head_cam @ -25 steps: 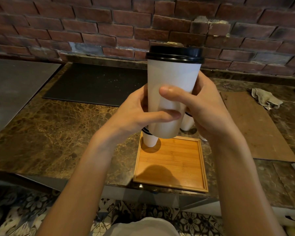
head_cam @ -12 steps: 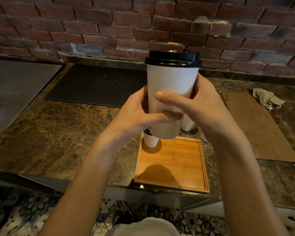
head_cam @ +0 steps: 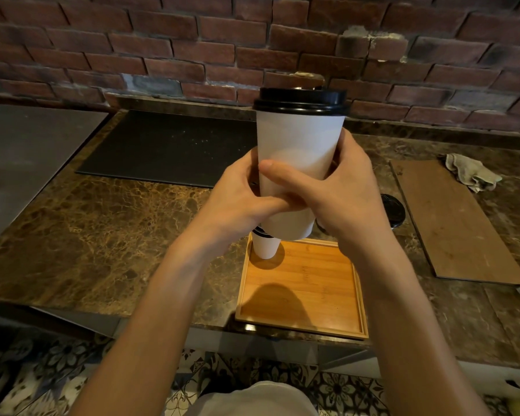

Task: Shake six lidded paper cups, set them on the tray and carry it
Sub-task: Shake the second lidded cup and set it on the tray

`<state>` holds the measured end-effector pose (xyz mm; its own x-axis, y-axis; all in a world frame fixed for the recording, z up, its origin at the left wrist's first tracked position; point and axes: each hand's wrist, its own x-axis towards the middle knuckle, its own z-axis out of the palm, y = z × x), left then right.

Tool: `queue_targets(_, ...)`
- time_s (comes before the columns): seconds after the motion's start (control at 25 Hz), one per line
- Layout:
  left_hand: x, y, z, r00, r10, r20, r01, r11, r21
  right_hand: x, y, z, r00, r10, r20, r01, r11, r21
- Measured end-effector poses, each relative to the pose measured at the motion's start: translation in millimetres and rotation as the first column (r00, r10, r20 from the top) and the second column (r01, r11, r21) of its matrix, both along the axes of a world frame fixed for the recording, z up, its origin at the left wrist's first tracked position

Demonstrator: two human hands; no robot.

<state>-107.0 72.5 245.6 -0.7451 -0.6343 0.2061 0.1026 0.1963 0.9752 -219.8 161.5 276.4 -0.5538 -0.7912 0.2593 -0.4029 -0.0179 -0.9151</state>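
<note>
Above the tray [head_cam: 303, 298], the left hand [head_cam: 237, 199] and right hand [head_cam: 350, 199] wrap around one upright lidded cup [head_cam: 297, 148]. One other cup [head_cam: 264, 249] stands in the tray's far left corner, so most of the placing, and the carrying, likely remain.

White cup [head_cam: 297, 151] w/ black lid [head_cam: 301, 100], orange-brown tray [head_cam: 300, 295], red-brown brick wall [head_cam: 192, 40].

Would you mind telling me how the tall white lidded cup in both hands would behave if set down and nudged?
Probably tippy: the cup is tall, narrows toward its base, and the black lid is its widest part. Its paper wall would likely dent under a hard grip; the left hand and right hand wrap its lower half. Its weight cannot be told.
</note>
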Motion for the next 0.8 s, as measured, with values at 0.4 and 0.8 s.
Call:
queue_targets(0.4,3,-2,9,0.993,-0.114,-0.017,0.114,0.993,0.014,-12,1,7,0.989,0.130,0.074,-0.125,0.990,-0.072)
queue_targets(0.8,5,-4,8,0.975,-0.220,-0.028,0.221,0.974,0.042,-16,5,6,0.959,0.267,0.096,-0.263,0.963,-0.052)
